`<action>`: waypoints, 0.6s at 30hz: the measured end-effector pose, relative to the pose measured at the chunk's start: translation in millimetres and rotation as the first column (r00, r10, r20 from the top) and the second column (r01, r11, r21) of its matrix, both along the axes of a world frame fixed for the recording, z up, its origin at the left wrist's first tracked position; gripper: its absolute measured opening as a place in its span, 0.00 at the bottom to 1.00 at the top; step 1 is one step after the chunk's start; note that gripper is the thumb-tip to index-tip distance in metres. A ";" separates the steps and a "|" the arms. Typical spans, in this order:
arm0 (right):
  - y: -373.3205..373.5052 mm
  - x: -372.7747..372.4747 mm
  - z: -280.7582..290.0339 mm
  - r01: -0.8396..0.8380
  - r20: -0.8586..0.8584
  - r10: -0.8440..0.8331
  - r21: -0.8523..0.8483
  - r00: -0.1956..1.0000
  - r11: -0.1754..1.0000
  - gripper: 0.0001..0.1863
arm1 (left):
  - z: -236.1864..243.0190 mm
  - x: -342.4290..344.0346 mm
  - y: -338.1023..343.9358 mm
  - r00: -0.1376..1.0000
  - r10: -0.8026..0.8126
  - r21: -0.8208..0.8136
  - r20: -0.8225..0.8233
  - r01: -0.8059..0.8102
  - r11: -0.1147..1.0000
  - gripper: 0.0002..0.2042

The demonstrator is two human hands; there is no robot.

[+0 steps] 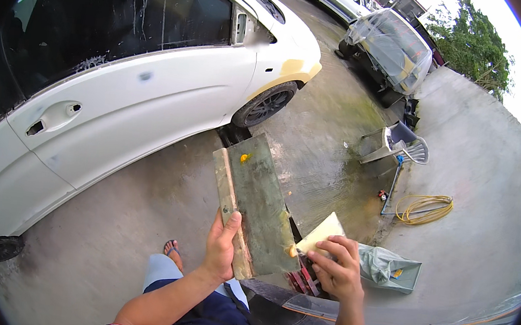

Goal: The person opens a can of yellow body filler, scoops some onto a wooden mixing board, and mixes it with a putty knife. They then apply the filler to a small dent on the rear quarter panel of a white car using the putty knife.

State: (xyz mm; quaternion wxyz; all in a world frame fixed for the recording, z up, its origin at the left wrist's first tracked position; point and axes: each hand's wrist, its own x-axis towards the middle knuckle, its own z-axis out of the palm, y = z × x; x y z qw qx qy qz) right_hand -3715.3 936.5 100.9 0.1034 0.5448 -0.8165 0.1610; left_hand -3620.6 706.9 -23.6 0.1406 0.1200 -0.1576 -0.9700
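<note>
Board (256,203), flat and greenish, sits mid-frame, running from about 11 o'clock down to 5 o'clock, tilted face-up toward the person. Left hand (221,247) grips its lower left edge, thumb on top, fingers wrapped under and out of sight; held that way the board works like a palette, face open to the other hand. Small yellow dab (245,158) near the board's far end, a second yellowish smear at the near right corner.

Right hand (338,269) pinches a pale cream spreader (323,232), fingers curled over its near end, the blade angled up to 12 o'clock. Its lower corner touches the board's near right edge, right at the smear, so it looks like paste is being scraped or picked up there. A judgement only; the contact point is small.

White car (134,95) fills the 9 to 11 o'clock side, door panel with dull sanded patches, front fender showing a yellowish filler patch (296,68). Person stands just beside it, sandalled foot (172,251) at 7 o'clock.

Plastic-wrapped car (390,46) at 1 o'clock. Toppled plastic chair (402,145) and coiled yellow hose (424,208) at 3 o'clock, well apart from the hands. Grey-green bag (389,268) just right of the right hand. Wet concrete floor (107,235) all round.
</note>
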 end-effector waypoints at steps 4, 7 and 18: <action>-32.9 -20.2 27.7 0.029 -0.117 -0.021 0.071 0.993 0.997 0.18 | 0.8 -10.3 -18.4 0.992 0.124 -0.023 -0.010 -0.124 0.992 0.19; -62.4 -8.9 39.9 0.057 -0.183 -0.039 0.096 0.982 0.994 0.16 | 5.1 -14.0 -28.1 0.936 0.339 -0.329 0.097 -0.291 0.898 0.17; -96.4 -42.4 8.2 -0.193 0.041 0.189 0.170 0.981 0.966 0.13 | 6.4 6.9 -67.0 0.811 0.578 -0.748 -0.090 -0.438 0.499 0.16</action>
